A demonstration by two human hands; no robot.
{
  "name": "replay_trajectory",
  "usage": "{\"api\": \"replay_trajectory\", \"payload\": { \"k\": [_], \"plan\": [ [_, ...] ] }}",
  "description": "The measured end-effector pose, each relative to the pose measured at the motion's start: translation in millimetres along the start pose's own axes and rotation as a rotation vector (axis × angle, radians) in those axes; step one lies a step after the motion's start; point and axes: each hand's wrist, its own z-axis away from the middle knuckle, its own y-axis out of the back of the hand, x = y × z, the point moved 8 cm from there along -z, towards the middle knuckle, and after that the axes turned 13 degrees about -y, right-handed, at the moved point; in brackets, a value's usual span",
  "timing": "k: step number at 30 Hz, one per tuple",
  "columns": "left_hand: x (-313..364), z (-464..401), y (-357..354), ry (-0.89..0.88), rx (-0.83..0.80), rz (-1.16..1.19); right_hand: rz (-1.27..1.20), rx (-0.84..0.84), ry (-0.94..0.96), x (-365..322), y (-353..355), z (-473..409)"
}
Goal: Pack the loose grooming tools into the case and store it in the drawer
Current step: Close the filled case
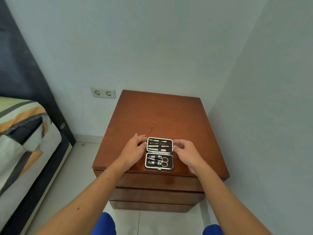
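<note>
Standing in a corner of pale blue-grey walls, a reddish-brown wooden bedside desk carries a small black, metal-rimmed grooming case lying open flat near its front edge. Slim silver tools sit under a black strap in the far half, while clippers and small scissors are strapped into the near half. The left hand rests at the far half's left edge, fingers curled against the rim; the right hand meets the right edge the same way, fingers bent and loosely pinching the rim. Neither is fully closed. Below the top, the drawer fronts look shut. Most of the top behind the case is bare wood, with a few dark marks. A white double wall socket sits to the left, a striped bed with a dark headboard beyond it, and pale floor tiles lie between bed and desk.
</note>
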Motion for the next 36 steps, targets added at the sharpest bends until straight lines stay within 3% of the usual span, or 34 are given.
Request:
{"api": "replay_trajectory", "payload": {
  "k": [4,19,24,30,36],
  "plan": [
    [10,16,-2,0.067,0.084,0.213,-0.147,-0.033,-0.009,3,7,9],
    [13,98,-20,0.038,0.109,0.235,-0.02,0.112,0.271,32,2,78],
    [13,111,-22,0.028,0.073,0.079,0.215,0.187,0.365,41,-8,98],
    [20,111,-29,-0.045,-0.028,-0.267,0.441,0.147,0.388,53,-19,102],
    [29,110,-32,-0.09,-0.062,-0.44,0.39,0.172,0.419,45,-12,100]
  ]
}}
